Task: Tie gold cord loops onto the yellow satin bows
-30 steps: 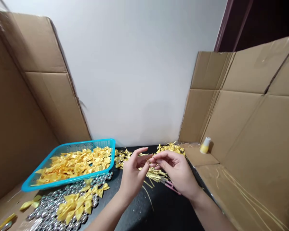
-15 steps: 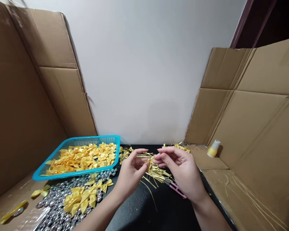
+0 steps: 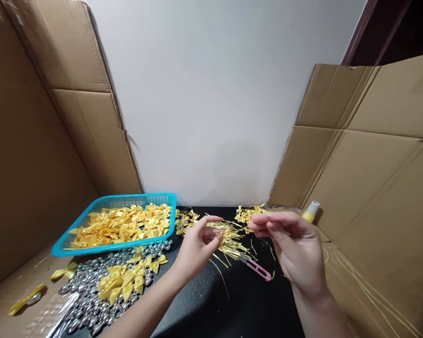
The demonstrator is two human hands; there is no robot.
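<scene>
My left hand (image 3: 197,246) is raised over the black table (image 3: 232,305) with thumb and fingers pinched on a small gold piece beside a heap of gold twist wires (image 3: 229,239). My right hand (image 3: 296,249) is a little to the right, fingers curled and pinched, seemingly on a thin gold wire that I can barely make out. Pink snips (image 3: 255,268) lie on the table between and below the hands.
A blue basket (image 3: 91,220) full of yellow ribbon bows sits at the left. In front of it lie silver beads (image 3: 88,295) with more bows (image 3: 121,281) on top. A small yellow bottle (image 3: 310,211) stands at the right. Cardboard walls (image 3: 373,164) close both sides.
My hands have drawn apart: the right hand moved rightward away from the left. The snips, earlier partly under the right hand, now show.
</scene>
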